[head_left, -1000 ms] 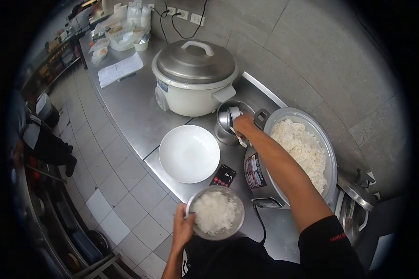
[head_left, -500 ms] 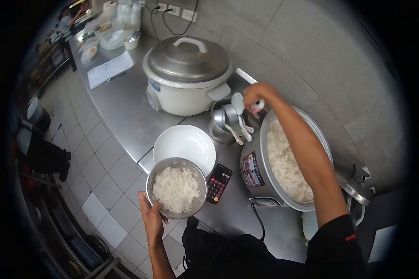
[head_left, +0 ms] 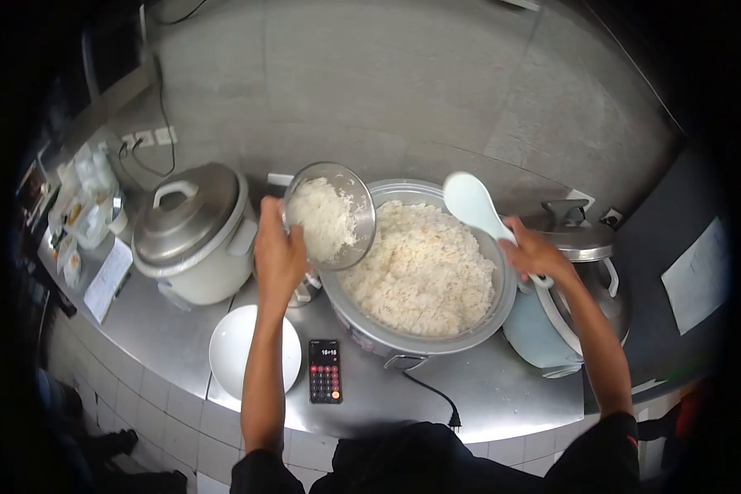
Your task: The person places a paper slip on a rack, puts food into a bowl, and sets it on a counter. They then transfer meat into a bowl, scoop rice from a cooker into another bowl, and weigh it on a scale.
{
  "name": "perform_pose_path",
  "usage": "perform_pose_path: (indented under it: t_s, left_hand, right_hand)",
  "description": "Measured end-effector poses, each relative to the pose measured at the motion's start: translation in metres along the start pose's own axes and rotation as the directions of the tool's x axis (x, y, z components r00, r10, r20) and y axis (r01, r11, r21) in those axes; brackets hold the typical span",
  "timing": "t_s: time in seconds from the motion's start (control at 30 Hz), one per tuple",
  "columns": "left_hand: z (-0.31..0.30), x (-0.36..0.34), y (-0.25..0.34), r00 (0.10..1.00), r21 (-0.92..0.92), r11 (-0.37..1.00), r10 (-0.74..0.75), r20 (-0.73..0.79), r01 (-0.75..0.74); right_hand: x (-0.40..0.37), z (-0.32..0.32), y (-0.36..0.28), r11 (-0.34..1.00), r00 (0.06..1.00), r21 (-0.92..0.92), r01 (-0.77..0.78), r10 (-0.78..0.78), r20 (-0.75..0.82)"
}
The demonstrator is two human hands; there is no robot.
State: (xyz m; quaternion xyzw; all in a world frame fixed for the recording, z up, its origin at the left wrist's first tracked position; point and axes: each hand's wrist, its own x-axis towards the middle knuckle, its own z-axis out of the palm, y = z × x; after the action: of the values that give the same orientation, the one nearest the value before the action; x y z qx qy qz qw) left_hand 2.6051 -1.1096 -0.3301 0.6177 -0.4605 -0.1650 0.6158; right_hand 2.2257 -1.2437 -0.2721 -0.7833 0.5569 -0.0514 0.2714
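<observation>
A metal bowl (head_left: 331,216) with white rice in it is gripped at its left rim by my left hand (head_left: 280,247). The bowl is tilted and overlaps the upper left rim of a large open rice cooker (head_left: 358,325). Cooked rice (head_left: 424,267) nearly fills the cooker. My right hand (head_left: 538,251) is closed round the handle of a pale rice paddle (head_left: 473,202), whose blade is raised over the cooker's upper right edge. Below my left hand, a white bowl (head_left: 232,350) stands on the counter, partly behind my forearm.
Right of the white bowl lies a phone (head_left: 325,370) showing a calculator. A lidded rice cooker (head_left: 193,235) stands at the left, near a paper (head_left: 107,280) and plastic containers. Another lidded cooker (head_left: 543,329) is at the right. A black cable (head_left: 432,391) lies in front.
The view has turned right. My left hand has brought the metal bowl from beside the white bowl up to the open cooker. My right hand has moved from the utensil container and now holds up the paddle.
</observation>
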Motion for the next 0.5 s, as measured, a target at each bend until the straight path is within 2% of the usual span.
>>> perform_pose_path:
  t_s: [0.03, 0.07, 0.1, 0.13, 0.17, 0.2, 0.23, 0.27, 0.33, 0.37, 0.5]
  left_hand:
    - [0.023, 0.022, -0.017, 0.981, 0.269, 0.946, 0.195, -0.022, -0.182]
    - [0.04, 0.035, -0.027, 0.923, 0.512, 0.791, 0.385, 0.009, -0.334]
    - [0.056, 0.04, -0.024, 0.918, 0.508, 0.785, 0.396, 0.029, -0.354]
    - [0.075, 0.044, -0.021, 0.952, 0.543, 0.788, 0.294, 0.083, -0.291]
    - [0.092, 0.042, -0.02, 0.975, 0.583, 0.781, 0.179, 0.135, -0.224]
    - [0.105, 0.039, -0.022, 0.972, 0.585, 0.776, 0.175, 0.158, -0.235]
    - [0.117, 0.038, -0.023, 0.958, 0.575, 0.767, 0.211, 0.194, -0.285]
    - [0.127, 0.039, -0.025, 0.943, 0.564, 0.756, 0.247, 0.222, -0.331]
    - [0.142, 0.038, -0.027, 0.933, 0.547, 0.757, 0.255, 0.255, -0.356]
    - [0.149, 0.038, -0.027, 0.931, 0.514, 0.782, 0.242, 0.274, -0.354]
    - [0.178, 0.031, -0.025, 0.926, 0.499, 0.797, 0.194, 0.323, -0.341]
  right_hand:
    - [-0.009, 0.004, 0.019, 1.0, 1.0, 0.018, -0.006, 0.006, -0.012]
    - [-0.016, 0.012, 0.039, 0.987, 0.996, 0.14, -0.085, 0.082, 0.027]
    - [-0.018, 0.016, 0.054, 0.953, 0.986, 0.256, -0.164, 0.15, 0.073]
    - [-0.017, 0.021, 0.065, 0.947, 0.985, 0.272, -0.171, 0.16, 0.064]
    - [-0.016, 0.029, 0.073, 0.942, 0.979, 0.281, -0.185, 0.152, 0.135]
    - [-0.015, 0.04, 0.079, 0.935, 0.967, 0.291, -0.202, 0.143, 0.212]
    - [-0.009, 0.047, 0.083, 0.896, 0.959, 0.392, -0.21, 0.11, 0.262]
    - [-0.003, 0.046, 0.08, 0.889, 0.958, 0.404, -0.217, 0.114, 0.264]
    - [0.006, 0.048, 0.071, 0.737, 0.907, 0.577, -0.351, 0.114, 0.406]
    - [0.008, 0.052, 0.064, 0.697, 0.902, 0.619, -0.363, 0.097, 0.42]
    - [0.021, 0.065, 0.03, 0.724, 0.909, 0.619, -0.304, 0.025, 0.416]
